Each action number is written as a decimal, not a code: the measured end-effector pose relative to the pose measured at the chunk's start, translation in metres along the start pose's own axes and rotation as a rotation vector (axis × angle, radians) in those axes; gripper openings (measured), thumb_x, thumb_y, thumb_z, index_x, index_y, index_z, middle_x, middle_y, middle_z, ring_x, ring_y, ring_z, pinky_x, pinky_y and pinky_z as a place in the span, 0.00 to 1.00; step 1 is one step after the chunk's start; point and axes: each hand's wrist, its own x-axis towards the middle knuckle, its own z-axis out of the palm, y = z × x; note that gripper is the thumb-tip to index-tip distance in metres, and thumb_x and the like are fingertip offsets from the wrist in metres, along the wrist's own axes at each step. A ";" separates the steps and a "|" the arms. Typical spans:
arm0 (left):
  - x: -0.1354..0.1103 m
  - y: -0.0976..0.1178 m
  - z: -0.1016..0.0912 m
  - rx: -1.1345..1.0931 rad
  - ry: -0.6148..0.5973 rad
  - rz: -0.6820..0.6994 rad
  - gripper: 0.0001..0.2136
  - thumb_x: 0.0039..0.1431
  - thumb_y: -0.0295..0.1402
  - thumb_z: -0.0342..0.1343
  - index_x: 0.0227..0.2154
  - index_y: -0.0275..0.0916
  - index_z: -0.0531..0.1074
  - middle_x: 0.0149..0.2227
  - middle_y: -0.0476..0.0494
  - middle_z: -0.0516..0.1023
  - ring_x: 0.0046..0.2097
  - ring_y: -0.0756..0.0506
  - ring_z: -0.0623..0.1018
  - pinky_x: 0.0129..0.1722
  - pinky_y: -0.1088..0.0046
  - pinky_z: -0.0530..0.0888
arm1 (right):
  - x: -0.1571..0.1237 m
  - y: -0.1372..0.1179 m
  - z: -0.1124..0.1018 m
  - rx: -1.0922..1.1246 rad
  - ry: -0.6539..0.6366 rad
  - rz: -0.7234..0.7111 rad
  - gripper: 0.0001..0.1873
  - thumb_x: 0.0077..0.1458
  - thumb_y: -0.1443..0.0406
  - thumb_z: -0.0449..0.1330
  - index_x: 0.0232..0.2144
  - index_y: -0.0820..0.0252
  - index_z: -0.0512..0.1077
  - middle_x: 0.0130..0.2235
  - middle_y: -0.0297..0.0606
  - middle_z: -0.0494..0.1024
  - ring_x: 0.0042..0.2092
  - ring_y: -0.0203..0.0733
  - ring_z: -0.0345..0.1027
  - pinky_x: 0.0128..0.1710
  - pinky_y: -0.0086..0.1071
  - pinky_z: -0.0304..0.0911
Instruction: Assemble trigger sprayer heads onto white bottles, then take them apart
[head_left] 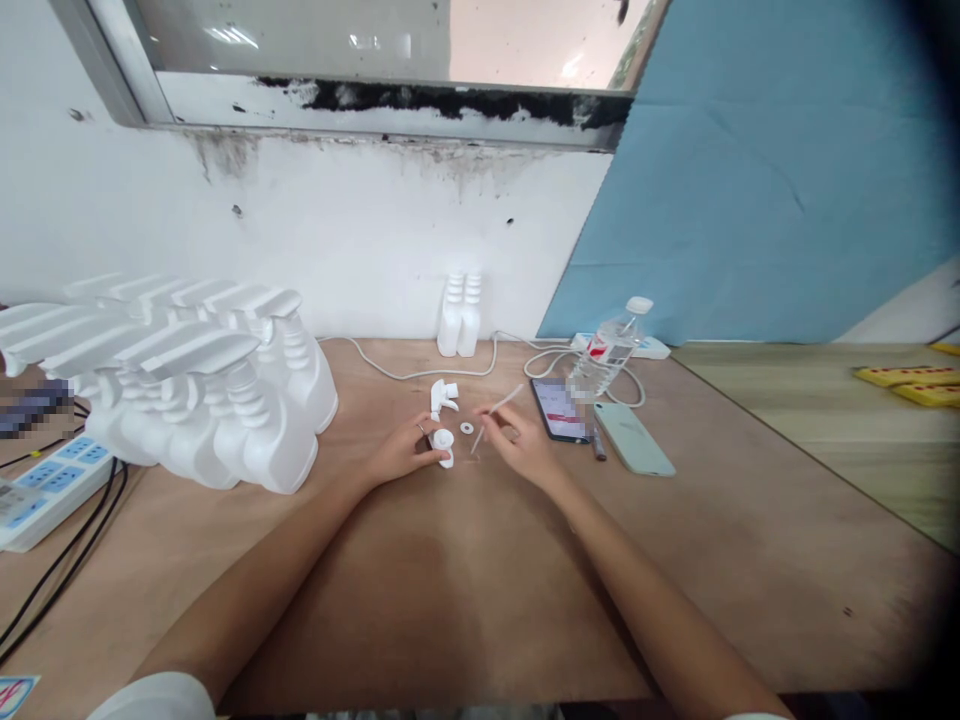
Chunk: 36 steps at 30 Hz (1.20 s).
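My left hand [401, 450] is closed around a white trigger spray head [444, 440], its round collar facing up. Just beyond those fingers another white trigger sprayer part [444, 396] rests on the wooden table [465, 580]. A small white ring [466, 428] lies flat between my two hands. In my right hand [521, 442], thumb and fingers pinch a thin, clear plastic tube [504, 398], which slants up to the right. The tube's lower end comes down near the tabletop, apart from the spray head.
White spray bottles [270, 440] crowd the left side, near a power strip [67, 480] and black cables. Two white bottles [459, 315] stand against the wall. To the right are a water bottle [611, 350], a dark phone [559, 408], a pale green phone [636, 438] and a white cable.
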 end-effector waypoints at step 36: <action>0.002 -0.002 0.001 0.008 -0.010 0.026 0.17 0.60 0.48 0.54 0.42 0.40 0.74 0.40 0.43 0.74 0.43 0.44 0.73 0.46 0.68 0.68 | -0.002 -0.012 0.025 0.030 -0.152 -0.266 0.09 0.64 0.65 0.51 0.36 0.54 0.71 0.38 0.38 0.77 0.41 0.41 0.72 0.44 0.37 0.66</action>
